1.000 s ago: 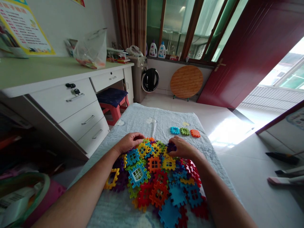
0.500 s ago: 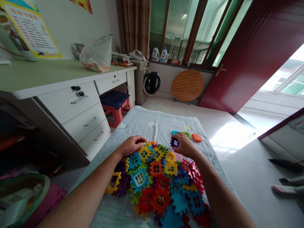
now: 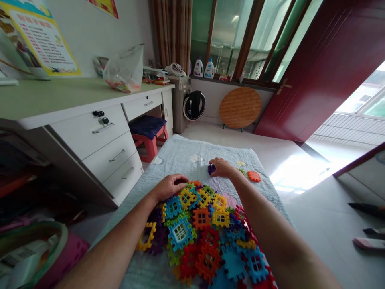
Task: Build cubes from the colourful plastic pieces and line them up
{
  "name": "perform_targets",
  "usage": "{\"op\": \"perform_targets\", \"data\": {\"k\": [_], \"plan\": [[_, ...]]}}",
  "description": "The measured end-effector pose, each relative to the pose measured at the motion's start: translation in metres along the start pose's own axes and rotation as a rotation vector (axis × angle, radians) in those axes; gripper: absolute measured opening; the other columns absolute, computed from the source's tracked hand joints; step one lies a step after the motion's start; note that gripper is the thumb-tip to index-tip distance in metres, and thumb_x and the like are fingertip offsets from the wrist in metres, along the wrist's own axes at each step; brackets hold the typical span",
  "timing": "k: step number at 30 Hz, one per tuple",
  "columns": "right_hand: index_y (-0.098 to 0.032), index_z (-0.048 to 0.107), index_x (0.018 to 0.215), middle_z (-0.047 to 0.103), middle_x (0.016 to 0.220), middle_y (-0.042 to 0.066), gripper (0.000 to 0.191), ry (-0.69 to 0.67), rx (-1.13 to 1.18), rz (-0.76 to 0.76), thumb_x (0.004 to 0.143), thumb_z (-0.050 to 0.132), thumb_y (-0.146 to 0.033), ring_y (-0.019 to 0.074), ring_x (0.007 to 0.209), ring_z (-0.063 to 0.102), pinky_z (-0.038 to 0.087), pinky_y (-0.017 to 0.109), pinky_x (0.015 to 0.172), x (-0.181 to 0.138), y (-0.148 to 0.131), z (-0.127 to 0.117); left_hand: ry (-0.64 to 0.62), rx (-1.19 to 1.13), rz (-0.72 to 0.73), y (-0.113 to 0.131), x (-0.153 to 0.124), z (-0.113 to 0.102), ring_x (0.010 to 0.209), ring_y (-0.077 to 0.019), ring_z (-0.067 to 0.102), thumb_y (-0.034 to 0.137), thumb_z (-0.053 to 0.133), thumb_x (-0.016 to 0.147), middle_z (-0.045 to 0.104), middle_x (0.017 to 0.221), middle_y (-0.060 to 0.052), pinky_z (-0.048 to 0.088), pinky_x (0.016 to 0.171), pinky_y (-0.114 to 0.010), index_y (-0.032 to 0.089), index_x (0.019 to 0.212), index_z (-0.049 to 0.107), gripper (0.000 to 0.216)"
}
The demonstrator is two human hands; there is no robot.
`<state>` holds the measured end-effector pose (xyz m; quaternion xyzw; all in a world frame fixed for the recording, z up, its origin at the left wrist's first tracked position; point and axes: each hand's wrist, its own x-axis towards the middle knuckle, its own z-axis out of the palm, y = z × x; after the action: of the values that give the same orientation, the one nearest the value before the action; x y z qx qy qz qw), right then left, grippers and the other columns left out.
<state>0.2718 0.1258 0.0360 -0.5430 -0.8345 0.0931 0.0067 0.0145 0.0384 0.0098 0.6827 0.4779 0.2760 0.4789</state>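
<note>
A heap of colourful interlocking plastic building tiles, notched at the edges and some with window grids, lies on the cloth-covered table. My right hand pinches a purple building tile over the cloth, beyond the heap. To its right lie a green tile, partly hidden by that hand, and an orange tile. At the heap's far left edge rests my left hand, its thumb and fingers loosely curved and apart against the tiles; I see nothing held in it.
The light blue cloth covers the table. A white desk with drawers stands at left, a red stool beside it. A pink basket is at lower left. Behind are a washing machine and a round wooden tabletop.
My right hand has moved away from the heap, forward and left over the cloth, carrying the purple tile. My left hand stays at the heap's edge. The view has shifted slightly.
</note>
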Motion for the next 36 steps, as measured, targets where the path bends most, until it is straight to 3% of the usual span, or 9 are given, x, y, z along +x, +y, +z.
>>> {"op": "perform_targets", "data": {"k": [3,9,16,36], "plan": [[-0.02,0.059,0.114,0.06,0.112,0.01,0.056,-0.018,0.046,-0.021,0.061,0.074,-0.032,0.0261,0.1,0.054,0.041,0.031,0.08,0.003,0.009,0.0,0.002,0.002,0.004,-0.001,0.001,-0.001,0.087,-0.0208,0.064,0.042,0.059,0.076,0.07,0.093,-0.004,0.05,0.079,-0.029,0.017,0.099,0.065,0.034],[-0.016,0.051,0.123,0.061,0.114,0.009,0.044,0.078,0.162,0.032,0.085,0.049,-0.038,0.0164,0.095,0.058,0.043,0.025,0.078,0.002,0.033,-0.015,-0.006,0.006,0.004,0.001,0.001,0.0,0.088,-0.0211,0.064,0.044,0.059,0.076,0.07,0.095,-0.004,0.05,0.08,-0.029,0.017,0.099,0.066,0.035],[-0.021,0.062,0.108,0.061,0.11,0.009,0.052,-0.004,0.029,0.008,0.06,0.074,-0.037,0.0287,0.102,0.052,0.039,0.033,0.079,-0.003,0.018,0.003,0.008,0.004,0.001,0.0,0.0,0.001,0.087,-0.0218,0.065,0.044,0.059,0.075,0.071,0.094,-0.004,0.051,0.079,-0.031,0.018,0.099,0.066,0.037],[-0.021,0.062,0.108,0.058,0.109,0.01,0.047,-0.018,-0.059,0.028,0.064,0.069,-0.037,0.0261,0.096,0.054,0.038,0.031,0.075,0.003,0.006,0.0,0.011,0.006,0.003,0.001,0.0,0.001,0.087,-0.0216,0.065,0.042,0.058,0.075,0.071,0.094,-0.005,0.05,0.079,-0.03,0.018,0.099,0.066,0.035]]}}
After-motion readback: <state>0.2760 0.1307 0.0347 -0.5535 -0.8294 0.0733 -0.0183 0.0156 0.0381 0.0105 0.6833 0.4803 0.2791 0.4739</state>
